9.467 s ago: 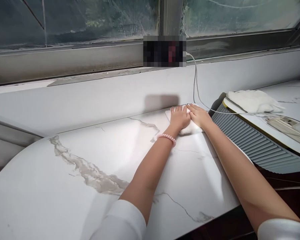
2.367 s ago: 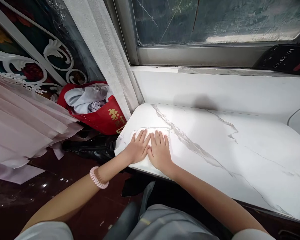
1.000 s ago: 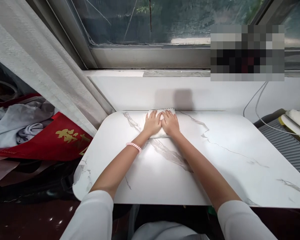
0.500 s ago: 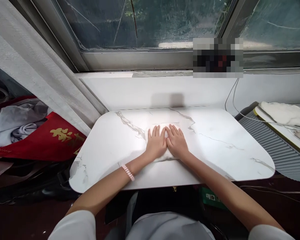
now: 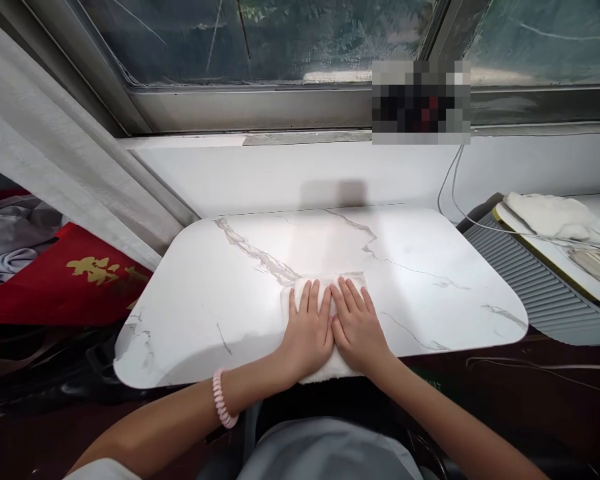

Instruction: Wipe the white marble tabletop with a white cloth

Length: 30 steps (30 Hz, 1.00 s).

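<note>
A white cloth lies flattened on a white marble-patterned table, its lower end reaching the front edge. My left hand presses flat on the cloth's left part, fingers stretched out. Beside it, my right hand rests flat on the right part, fingers also extended, and the two thumbs meet in the middle. Much of the cloth is hidden under both palms. Around my left wrist is a pink coiled band.
A window and a white wall stand behind the table. At left hangs a pale curtain beside a red cloth with gold characters. On the right, another white cloth lies on a side surface, with cables nearby.
Both hands have slid the cloth toward me, from the middle of the table to its front edge. The camera view has shifted slightly.
</note>
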Motion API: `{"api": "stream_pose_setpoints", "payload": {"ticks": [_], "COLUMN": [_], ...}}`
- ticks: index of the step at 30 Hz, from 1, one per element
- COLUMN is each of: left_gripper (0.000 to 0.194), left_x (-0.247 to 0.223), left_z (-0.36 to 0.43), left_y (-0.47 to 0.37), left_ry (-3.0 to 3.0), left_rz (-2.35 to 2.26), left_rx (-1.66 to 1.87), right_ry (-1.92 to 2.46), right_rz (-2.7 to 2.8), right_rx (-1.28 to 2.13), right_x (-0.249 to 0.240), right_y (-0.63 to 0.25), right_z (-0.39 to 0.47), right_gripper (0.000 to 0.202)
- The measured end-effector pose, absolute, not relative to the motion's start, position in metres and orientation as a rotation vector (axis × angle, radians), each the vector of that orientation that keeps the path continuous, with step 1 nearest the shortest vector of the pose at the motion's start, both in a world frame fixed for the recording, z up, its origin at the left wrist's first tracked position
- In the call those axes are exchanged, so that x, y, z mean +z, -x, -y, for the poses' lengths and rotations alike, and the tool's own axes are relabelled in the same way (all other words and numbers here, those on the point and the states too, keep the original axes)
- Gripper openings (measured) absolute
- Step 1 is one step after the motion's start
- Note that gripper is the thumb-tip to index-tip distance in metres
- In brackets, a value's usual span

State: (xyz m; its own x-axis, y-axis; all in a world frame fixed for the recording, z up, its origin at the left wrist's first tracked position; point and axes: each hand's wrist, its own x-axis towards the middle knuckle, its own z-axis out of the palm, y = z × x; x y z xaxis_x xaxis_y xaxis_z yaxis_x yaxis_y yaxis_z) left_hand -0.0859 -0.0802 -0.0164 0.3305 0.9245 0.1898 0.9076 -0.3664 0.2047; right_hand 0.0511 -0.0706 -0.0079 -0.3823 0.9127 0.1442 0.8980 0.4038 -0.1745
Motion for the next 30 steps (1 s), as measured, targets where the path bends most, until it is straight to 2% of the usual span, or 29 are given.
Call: {"api": "stream_pose_setpoints", "payload": {"ticks": [7,15,30], "left_gripper": [0.054,0.048,0.042], "left_x": [-0.011,-0.007,-0.008], "left_z": [-0.001,-0.115,-0.175], "left_y": [0.070,0.053,0.043], "left_ry": [-2.424,-2.368,-2.322], "left_rz": [-1.774,-1.826,-1.883], "left_rx": [0.343,0.429,0.560], "right_ry": [1.635,1.665,1.607], "right_rz": [2.403,2.174,2.128], "right_rx": [0.175,0.239,0.122], "right_x": [-0.005,-0.009,-0.016], "right_y": [-0.063,-0.073,-0.078], "right_z": [-0.012,-0.124,-0.191], "right_gripper": [0.057,0.052,0.050]}}
